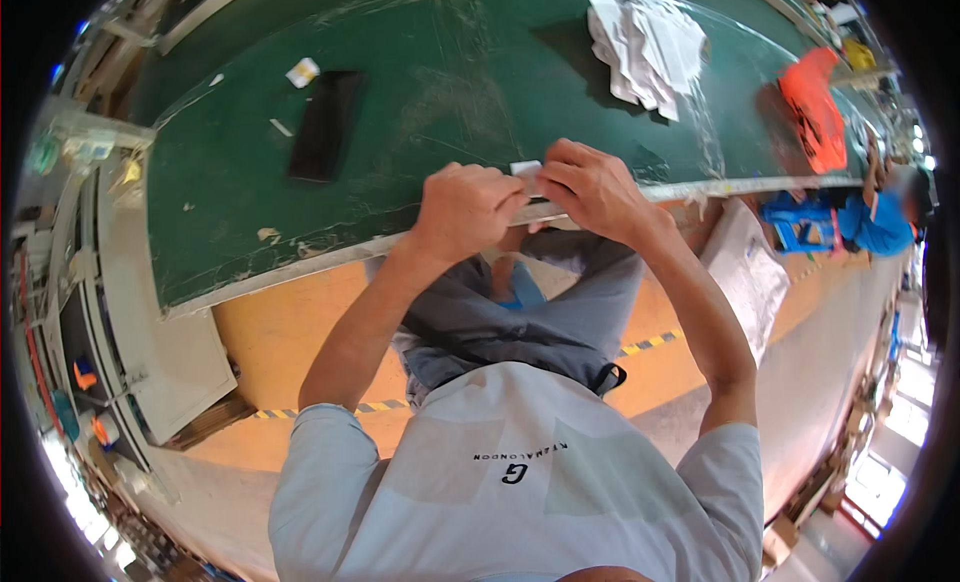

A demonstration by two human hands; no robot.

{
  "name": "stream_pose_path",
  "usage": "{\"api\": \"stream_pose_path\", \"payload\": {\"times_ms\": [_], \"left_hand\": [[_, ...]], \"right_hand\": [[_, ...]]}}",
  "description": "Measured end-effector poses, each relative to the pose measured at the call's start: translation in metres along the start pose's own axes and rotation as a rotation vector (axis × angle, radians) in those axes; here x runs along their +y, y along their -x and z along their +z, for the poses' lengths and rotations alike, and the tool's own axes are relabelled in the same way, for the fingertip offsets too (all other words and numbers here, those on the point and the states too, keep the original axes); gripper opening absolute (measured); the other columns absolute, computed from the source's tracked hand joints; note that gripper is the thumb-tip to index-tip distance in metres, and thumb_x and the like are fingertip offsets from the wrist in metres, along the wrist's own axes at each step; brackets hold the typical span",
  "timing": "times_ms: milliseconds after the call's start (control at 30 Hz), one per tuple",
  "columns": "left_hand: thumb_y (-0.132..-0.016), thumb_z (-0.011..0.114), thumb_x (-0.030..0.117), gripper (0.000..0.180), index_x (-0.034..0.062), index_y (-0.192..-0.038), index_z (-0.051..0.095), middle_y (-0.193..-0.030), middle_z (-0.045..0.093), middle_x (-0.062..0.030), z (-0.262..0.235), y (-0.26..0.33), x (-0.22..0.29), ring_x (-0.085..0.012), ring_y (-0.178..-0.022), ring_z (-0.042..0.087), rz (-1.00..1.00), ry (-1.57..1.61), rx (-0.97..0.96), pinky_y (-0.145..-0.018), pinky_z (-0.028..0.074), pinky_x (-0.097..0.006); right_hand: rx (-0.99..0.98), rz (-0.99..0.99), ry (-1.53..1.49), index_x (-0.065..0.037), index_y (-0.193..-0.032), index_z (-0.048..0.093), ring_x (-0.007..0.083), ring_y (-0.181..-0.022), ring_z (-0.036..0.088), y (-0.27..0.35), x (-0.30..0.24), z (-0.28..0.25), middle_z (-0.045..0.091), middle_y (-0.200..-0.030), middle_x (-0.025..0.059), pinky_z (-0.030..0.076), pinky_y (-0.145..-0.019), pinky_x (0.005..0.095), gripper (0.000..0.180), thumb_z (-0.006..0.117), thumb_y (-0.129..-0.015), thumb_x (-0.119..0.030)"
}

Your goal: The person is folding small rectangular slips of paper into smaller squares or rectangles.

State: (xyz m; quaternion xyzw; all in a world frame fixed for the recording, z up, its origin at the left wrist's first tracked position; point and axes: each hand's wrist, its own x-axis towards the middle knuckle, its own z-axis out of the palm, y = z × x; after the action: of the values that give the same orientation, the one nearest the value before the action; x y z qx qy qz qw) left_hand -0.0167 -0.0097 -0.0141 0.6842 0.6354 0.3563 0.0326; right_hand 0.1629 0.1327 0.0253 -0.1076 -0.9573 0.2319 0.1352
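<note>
I have both grips pinched closed, the left hand (pixel 462 210) and right hand (pixel 597 194) sharing a small white slip (pixel 524 169) at the table's (pixel 430 107) near edge. I see white papers (pixel 648 54) toward its far edge, a red plastic bag (pixel 814 110) rightward.

Green table (pixel 430 112): black slab (pixel 326 127), white sheets (pixel 648 52), red bag (pixel 815 112)

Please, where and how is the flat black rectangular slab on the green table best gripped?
I would probably pinch the flat black rectangular slab across its two long edges, close to its lower end, coming from the near side: it lies flat and narrow, with a short end facing this way.
</note>
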Motion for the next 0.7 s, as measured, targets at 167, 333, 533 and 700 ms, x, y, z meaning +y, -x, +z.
{"api": "stream_pose_path", "payload": {"times_ms": [167,333,533,700], "left_hand": [[-0.073,0.071,0.031,0.016,0.0176,-0.080,0.071,-0.074,0.068,-0.0044,-0.001,0.013,0.000,-0.0282,-0.073,0.070,0.084,-0.001,0.024,-0.061,0.054,-0.043],[-0.079,0.069,0.024,0.014,0.0109,-0.075,0.072,-0.072,0.069,-0.0103,0.031,0.010,0.016,-0.0325,-0.070,0.069,-0.167,0.056,0.148,-0.062,0.054,-0.045],[-0.081,0.069,0.020,0.013,0.0080,-0.074,0.070,-0.070,0.068,-0.0122,0.026,0.008,0.024,-0.0345,-0.070,0.069,-0.304,0.050,0.203,-0.069,0.053,-0.047],[-0.081,0.069,0.019,0.012,0.0078,-0.076,0.067,-0.071,0.068,-0.0119,0.030,-0.002,0.021,-0.0341,-0.071,0.069,-0.330,0.026,0.216,-0.070,0.053,-0.046]], "right_hand": [[-0.059,0.031,-0.021,-0.004,-0.088,0.073,0.0339,-0.085,0.063,-0.005,-0.013,0.004,0.060,-0.086,0.0136,0.050,-0.072,0.0440,0.015,0.071,-0.088,-0.019],[-0.070,0.128,-0.165,0.002,-0.078,0.067,0.0272,-0.064,0.059,0.006,0.006,-0.001,0.059,-0.079,0.0135,0.046,-0.058,0.0370,0.009,0.071,-0.082,-0.004],[-0.056,0.147,-0.276,0.004,-0.079,0.067,0.0205,-0.061,0.058,-0.010,0.006,0.006,0.059,-0.076,0.0115,0.044,-0.053,0.0321,0.009,0.073,-0.083,-0.002],[-0.015,0.159,-0.271,0.003,-0.084,0.065,0.0205,-0.062,0.060,-0.015,0.007,0.009,0.059,-0.076,0.0113,0.046,-0.054,0.0322,0.009,0.073,-0.084,-0.002]]}}
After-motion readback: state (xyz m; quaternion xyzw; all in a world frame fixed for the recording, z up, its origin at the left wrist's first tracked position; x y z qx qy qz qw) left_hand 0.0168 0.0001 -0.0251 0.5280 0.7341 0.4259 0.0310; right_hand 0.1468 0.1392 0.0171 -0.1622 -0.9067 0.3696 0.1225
